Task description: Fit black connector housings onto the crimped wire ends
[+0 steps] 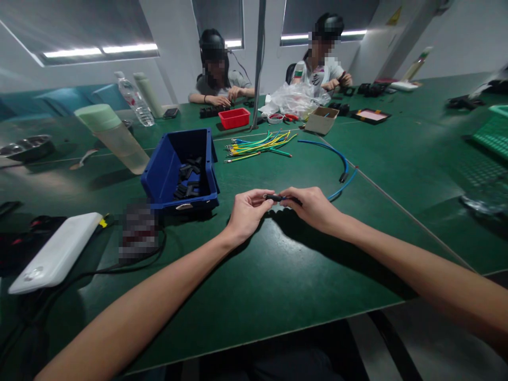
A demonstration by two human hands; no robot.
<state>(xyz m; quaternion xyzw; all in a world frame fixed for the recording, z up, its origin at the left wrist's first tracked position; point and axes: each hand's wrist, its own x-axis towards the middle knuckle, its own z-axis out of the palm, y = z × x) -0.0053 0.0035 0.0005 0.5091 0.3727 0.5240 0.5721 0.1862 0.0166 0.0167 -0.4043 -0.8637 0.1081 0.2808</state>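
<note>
My left hand [246,212] pinches a small black sleeve [273,197] between thumb and fingers, and a bit of metal shows at its left end. From the other side, my right hand [314,207] grips a blue cable [342,189] at the sleeve's right end. That cable curves out behind the right hand to a reddish tip. Beyond it lies a second blue cable [327,145] with a black sleeve at its near end. Left of my hands stands a blue bin [159,166] holding several black sleeves [189,177].
Yellow-green wires [260,145] lie behind my hands. Farther back are a red tray [234,118], a metal pole [259,63], a plastic bag [297,99] and a cardboard box [322,121]. Bottles and a white power bank [59,254] are leftward. Two people sit opposite.
</note>
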